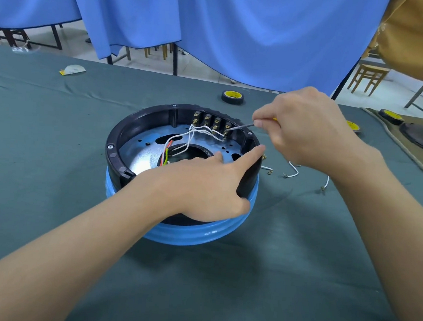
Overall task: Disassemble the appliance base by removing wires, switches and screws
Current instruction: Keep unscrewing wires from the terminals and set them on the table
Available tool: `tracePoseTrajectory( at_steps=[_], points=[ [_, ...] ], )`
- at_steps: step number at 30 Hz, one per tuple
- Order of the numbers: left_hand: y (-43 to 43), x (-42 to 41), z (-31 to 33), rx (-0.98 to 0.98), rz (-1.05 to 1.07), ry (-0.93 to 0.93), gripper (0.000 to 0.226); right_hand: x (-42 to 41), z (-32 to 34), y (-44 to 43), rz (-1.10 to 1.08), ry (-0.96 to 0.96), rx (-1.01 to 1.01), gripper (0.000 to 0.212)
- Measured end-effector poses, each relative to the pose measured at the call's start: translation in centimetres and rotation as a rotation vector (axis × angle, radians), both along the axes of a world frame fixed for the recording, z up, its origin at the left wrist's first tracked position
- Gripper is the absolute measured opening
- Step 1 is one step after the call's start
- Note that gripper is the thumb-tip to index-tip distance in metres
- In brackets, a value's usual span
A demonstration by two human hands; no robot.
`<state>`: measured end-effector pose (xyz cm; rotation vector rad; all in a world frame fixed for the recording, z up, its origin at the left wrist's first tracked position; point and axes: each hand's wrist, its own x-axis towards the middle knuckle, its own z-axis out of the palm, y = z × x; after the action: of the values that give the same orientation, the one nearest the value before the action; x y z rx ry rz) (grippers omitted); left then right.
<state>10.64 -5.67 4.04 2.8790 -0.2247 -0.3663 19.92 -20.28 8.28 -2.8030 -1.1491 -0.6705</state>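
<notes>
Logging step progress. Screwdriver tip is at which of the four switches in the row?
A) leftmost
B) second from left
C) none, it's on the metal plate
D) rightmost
D: the screwdriver, pinched in the right hand, has its tip at the rightmost switch of the four in the row.

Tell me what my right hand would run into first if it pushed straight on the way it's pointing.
Probably the rightmost switch: the screwdriver that the right hand holds points at its terminal, though depth is unclear.
</notes>
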Motion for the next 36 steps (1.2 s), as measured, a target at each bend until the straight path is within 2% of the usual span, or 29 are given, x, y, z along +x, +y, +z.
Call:
tracePoseTrajectory(
  at_steps=[6, 18, 24, 30, 36],
  points=[
    [0.0, 0.1, 0.0, -0.014, 0.004, -0.003, 0.08, 2.1, 1.7, 0.1, 0.019, 0.23, 0.099, 0.016],
    [0.1, 0.1, 0.1, -0.019, -0.004, -0.012, 0.081, 3.7, 1.5, -1.1, 0.064, 0.442, 0.223, 0.015],
    [0.0, 0.2, 0.1, -0.015, -0.009, -0.011, 0.081, 2.5, 1.7, -0.9, 0.036, 0.323, 0.212, 0.014],
    [-0.1, 0.0, 0.0, -0.011, -0.002, 0.003, 0.08, 1.2, 1.3, 0.1, -0.005, 0.138, 0.07, 0.018],
    [0.0, 0.2, 0.0, -0.014, 0.001, -0.006, 0.081, 1.6, 1.6, 0.0, 0.018, 0.178, 0.058, 0.016]
  ],
)
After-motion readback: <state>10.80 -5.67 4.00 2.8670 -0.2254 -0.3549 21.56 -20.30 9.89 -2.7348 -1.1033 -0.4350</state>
